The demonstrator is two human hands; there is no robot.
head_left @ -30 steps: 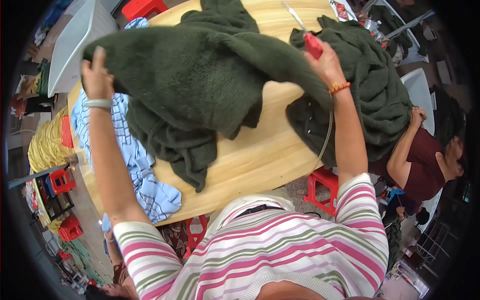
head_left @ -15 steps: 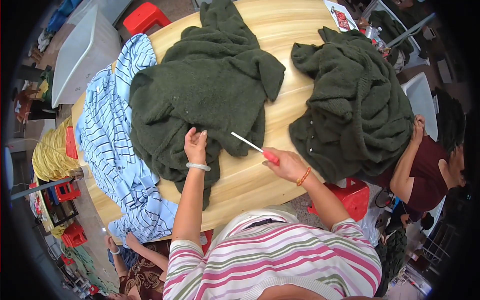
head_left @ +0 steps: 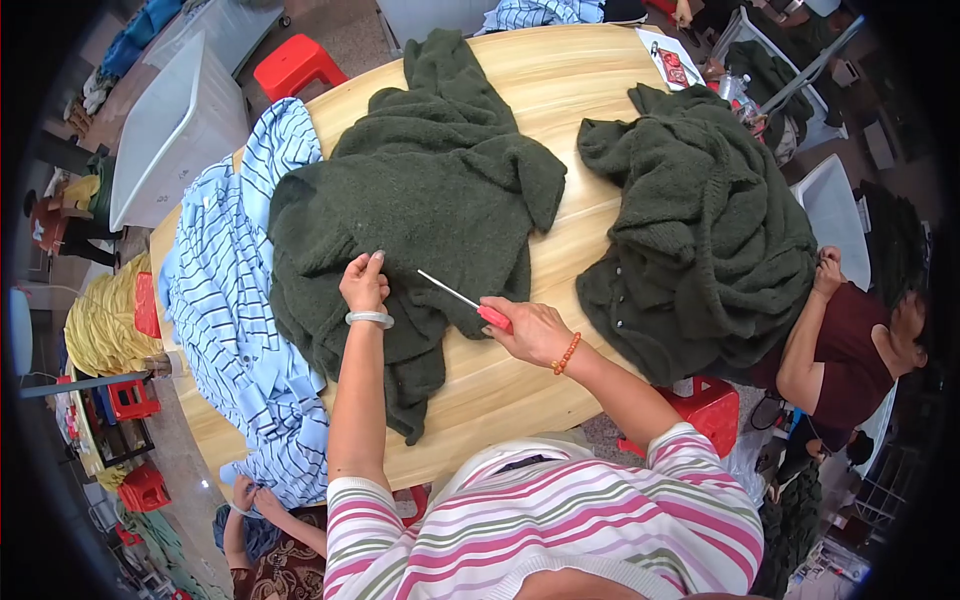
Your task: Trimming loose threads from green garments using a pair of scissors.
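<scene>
Smooth pale tabletop (head_left: 520,398) lies bare between the fuzzy green garment (head_left: 410,215) and a rumpled heap (head_left: 725,235). Left hand (head_left: 365,284) curls fingers at the garment, any pinch unclear; right hand (head_left: 528,331) wraps a slim red-handled tool (head_left: 495,318).

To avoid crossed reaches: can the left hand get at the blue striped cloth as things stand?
Probably yes: the blue striped cloth lies left of the left hand, with only part of the dark green garment lying low between them, though another person's hands are near the cloth's near end.
</scene>
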